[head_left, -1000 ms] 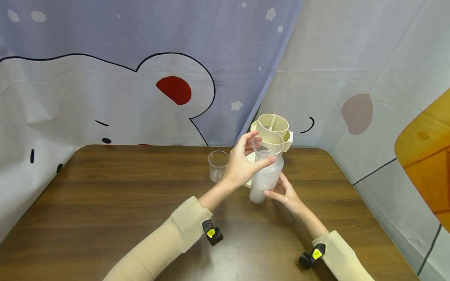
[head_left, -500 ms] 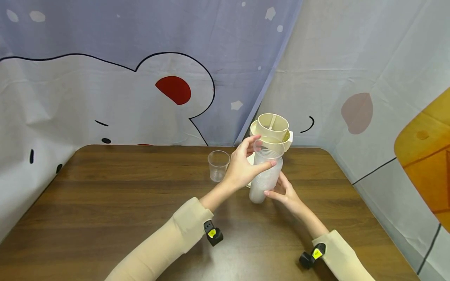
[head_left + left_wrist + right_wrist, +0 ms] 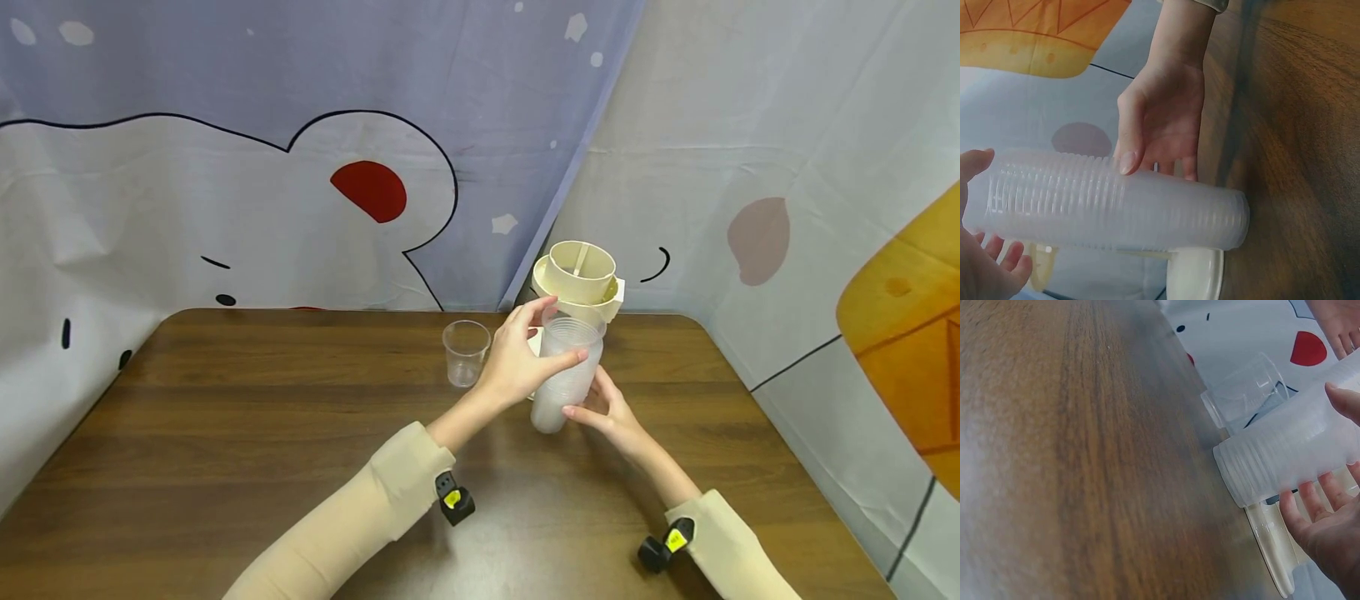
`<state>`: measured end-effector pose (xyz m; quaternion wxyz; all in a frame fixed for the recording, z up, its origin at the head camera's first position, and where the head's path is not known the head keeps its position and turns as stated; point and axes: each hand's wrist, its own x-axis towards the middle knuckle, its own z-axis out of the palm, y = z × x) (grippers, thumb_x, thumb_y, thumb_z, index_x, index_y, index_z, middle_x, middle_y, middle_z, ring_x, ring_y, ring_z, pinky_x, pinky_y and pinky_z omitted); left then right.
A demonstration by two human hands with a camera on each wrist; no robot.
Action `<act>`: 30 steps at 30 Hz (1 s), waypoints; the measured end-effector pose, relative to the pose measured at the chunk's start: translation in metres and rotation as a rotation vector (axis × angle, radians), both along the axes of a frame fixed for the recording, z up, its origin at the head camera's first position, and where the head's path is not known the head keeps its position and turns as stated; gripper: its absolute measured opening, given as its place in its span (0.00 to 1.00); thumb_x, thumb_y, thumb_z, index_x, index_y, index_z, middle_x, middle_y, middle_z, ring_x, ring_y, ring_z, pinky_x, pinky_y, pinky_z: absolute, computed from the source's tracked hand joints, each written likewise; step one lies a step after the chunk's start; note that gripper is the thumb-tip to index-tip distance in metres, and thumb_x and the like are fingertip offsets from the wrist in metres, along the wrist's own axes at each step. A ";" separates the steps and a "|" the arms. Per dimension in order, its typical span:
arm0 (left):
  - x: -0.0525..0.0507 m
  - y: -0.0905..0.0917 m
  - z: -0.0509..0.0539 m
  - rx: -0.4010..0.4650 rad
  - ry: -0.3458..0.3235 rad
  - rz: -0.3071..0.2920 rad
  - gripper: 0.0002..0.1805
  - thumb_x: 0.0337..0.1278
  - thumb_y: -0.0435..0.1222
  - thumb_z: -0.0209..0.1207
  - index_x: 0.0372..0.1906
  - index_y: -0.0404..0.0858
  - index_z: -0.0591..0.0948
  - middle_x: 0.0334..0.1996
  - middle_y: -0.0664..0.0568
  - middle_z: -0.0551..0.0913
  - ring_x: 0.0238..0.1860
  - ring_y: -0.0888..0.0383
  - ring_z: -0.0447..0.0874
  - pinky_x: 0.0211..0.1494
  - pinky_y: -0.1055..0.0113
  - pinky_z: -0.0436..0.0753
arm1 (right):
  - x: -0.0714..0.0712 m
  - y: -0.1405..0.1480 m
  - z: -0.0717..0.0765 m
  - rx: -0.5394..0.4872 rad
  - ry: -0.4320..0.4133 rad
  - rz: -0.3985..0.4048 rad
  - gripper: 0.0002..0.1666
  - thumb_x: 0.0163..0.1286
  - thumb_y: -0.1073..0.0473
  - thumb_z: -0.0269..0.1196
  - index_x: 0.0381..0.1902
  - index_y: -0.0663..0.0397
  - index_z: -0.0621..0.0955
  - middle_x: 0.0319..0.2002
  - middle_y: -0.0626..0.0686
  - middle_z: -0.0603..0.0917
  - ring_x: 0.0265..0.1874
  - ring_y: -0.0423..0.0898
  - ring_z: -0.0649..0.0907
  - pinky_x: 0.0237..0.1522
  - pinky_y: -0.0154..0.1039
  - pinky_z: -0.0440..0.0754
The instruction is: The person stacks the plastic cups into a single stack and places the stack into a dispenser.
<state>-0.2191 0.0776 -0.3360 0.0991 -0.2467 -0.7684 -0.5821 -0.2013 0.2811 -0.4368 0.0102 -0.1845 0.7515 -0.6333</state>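
Note:
A tall stack of clear plastic cups stands upright, tilted slightly, at the right of the table, rims up. My left hand holds it round the top, thumb on the near side and fingers behind the rim. Lower down, my right hand grips the stack from the right, thumb in front; its fingers show behind it in the right wrist view. In the left wrist view the stack lies sideways across the picture, its base at or near the tabletop. A single clear cup stands left of my left hand.
Right behind the stack stands a cream-coloured holder with a round open tube on top and a pale base. The brown wooden table ends at a printed cloth behind and at the right.
My left hand has lowered slightly, and the uppermost cup has slid down into the stack, so its rim sits closer to the others. My right hand has stayed in place.

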 end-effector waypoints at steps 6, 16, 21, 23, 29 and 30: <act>0.000 0.001 -0.001 -0.007 -0.010 -0.007 0.41 0.42 0.41 0.72 0.65 0.38 0.70 0.55 0.45 0.77 0.56 0.52 0.76 0.61 0.56 0.78 | 0.000 0.000 0.001 0.003 0.001 -0.002 0.46 0.62 0.69 0.62 0.73 0.54 0.54 0.58 0.40 0.74 0.55 0.36 0.78 0.54 0.31 0.79; 0.000 0.002 -0.002 -0.015 -0.034 -0.026 0.42 0.42 0.42 0.73 0.66 0.38 0.70 0.56 0.44 0.77 0.54 0.51 0.79 0.57 0.64 0.81 | 0.000 -0.001 0.002 0.008 -0.005 -0.003 0.47 0.62 0.69 0.63 0.74 0.52 0.53 0.59 0.40 0.73 0.55 0.36 0.78 0.53 0.32 0.79; -0.001 0.002 -0.002 -0.018 -0.046 -0.036 0.41 0.42 0.42 0.73 0.65 0.38 0.71 0.56 0.44 0.77 0.53 0.49 0.80 0.57 0.63 0.81 | 0.000 -0.001 0.001 0.003 0.013 -0.016 0.47 0.61 0.71 0.63 0.73 0.54 0.54 0.58 0.39 0.75 0.54 0.36 0.79 0.53 0.31 0.79; -0.001 0.002 -0.003 -0.013 -0.051 -0.042 0.40 0.43 0.42 0.73 0.64 0.38 0.72 0.56 0.45 0.77 0.53 0.49 0.81 0.57 0.63 0.81 | 0.000 -0.001 0.000 0.005 0.019 -0.021 0.47 0.61 0.71 0.63 0.73 0.54 0.54 0.58 0.39 0.74 0.54 0.35 0.79 0.53 0.31 0.79; -0.003 0.001 -0.007 0.008 -0.049 -0.052 0.37 0.42 0.41 0.73 0.62 0.39 0.75 0.54 0.47 0.78 0.53 0.51 0.81 0.56 0.64 0.81 | -0.001 -0.001 0.000 0.011 0.019 -0.023 0.48 0.61 0.70 0.63 0.74 0.53 0.54 0.58 0.39 0.74 0.54 0.35 0.78 0.53 0.31 0.79; -0.003 0.001 -0.007 0.008 -0.047 -0.052 0.37 0.42 0.41 0.73 0.63 0.39 0.74 0.54 0.47 0.78 0.53 0.51 0.81 0.56 0.63 0.81 | -0.001 -0.001 0.000 0.012 0.019 -0.023 0.47 0.61 0.70 0.63 0.74 0.54 0.54 0.58 0.39 0.74 0.54 0.35 0.79 0.53 0.31 0.79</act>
